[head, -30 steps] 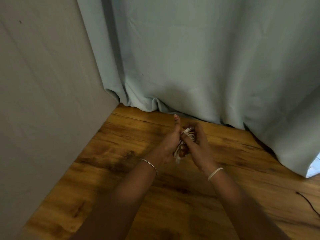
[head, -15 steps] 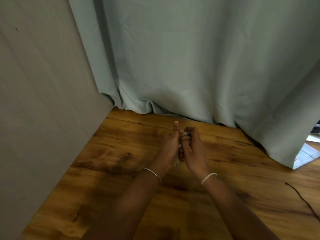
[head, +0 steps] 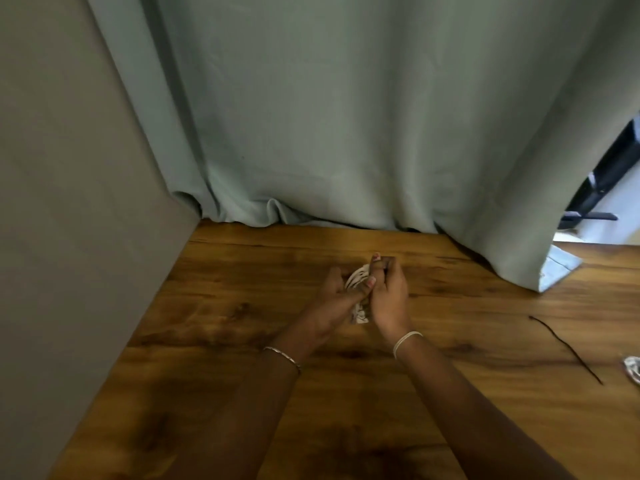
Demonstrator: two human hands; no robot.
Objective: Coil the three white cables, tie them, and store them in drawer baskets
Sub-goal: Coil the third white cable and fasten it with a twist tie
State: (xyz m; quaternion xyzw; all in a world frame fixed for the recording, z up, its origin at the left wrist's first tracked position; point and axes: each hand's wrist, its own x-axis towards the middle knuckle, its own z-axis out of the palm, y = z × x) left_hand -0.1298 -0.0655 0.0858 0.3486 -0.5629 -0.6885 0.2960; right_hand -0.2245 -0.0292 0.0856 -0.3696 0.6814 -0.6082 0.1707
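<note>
A bundle of coiled white cable [head: 357, 279] sits between both hands above the wooden table [head: 221, 306]. My left hand [head: 337, 292] cups the coil from the left, thumb laid across it. My right hand [head: 389, 292] presses against it from the right with fingers pinched at the top of the bundle. Most of the coil is hidden by the fingers; a loop shows at the top and another below the palms. A second white cable coil [head: 632, 370] peeks in at the right edge. No drawer baskets are in view.
A thin dark tie or cord [head: 568, 349] lies on the table to the right. A pale green curtain [head: 346, 116] hangs along the far edge. A grey wall panel [head: 69, 202] bounds the left side. A dark stand [head: 602, 188] shows past the curtain.
The view has shifted, revealing more of the right side with the dark cord and the second coil. My left thumb has folded down over the bundle; both hands keep hold.
</note>
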